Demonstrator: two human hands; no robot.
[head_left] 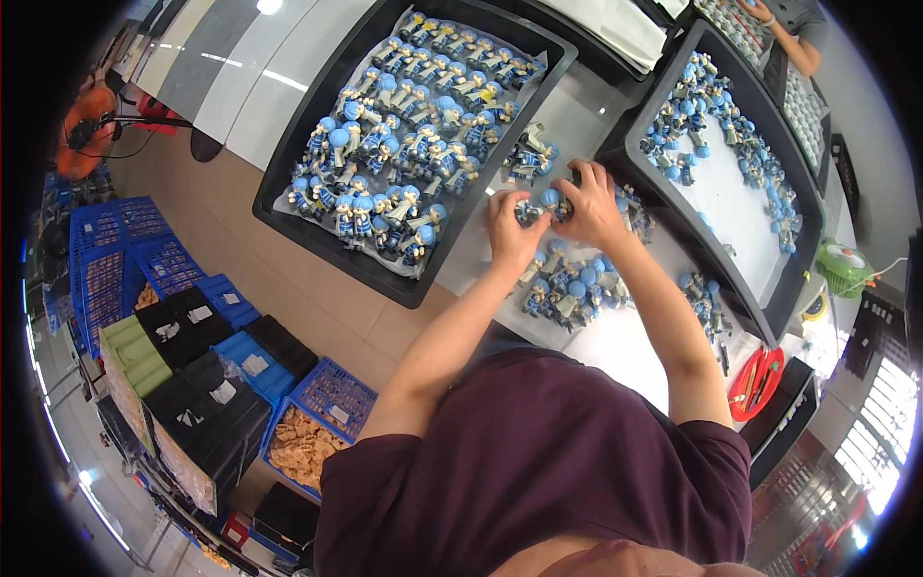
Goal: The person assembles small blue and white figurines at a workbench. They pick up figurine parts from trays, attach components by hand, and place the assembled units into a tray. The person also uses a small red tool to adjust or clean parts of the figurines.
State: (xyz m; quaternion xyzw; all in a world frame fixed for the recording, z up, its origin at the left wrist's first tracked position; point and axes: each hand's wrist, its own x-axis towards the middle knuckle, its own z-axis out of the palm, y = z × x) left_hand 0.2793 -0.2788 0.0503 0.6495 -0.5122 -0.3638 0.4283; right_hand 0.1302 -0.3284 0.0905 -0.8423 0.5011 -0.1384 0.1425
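Both hands, left hand (511, 231) and right hand (588, 207), grip one small blue-capped, grey-bodied figurine (550, 202).

The person wears a dark maroon short-sleeved T-shirt (538, 462), plain, with no print visible from above. The fabric lies smooth across the shoulders and creases softly toward the sleeve hems, which end above the elbows. Both forearms are bare, with no watch, bracelet or glove visible. The left hand (510, 231) and right hand (591, 207) are bare too; whether any ring is worn cannot be told.
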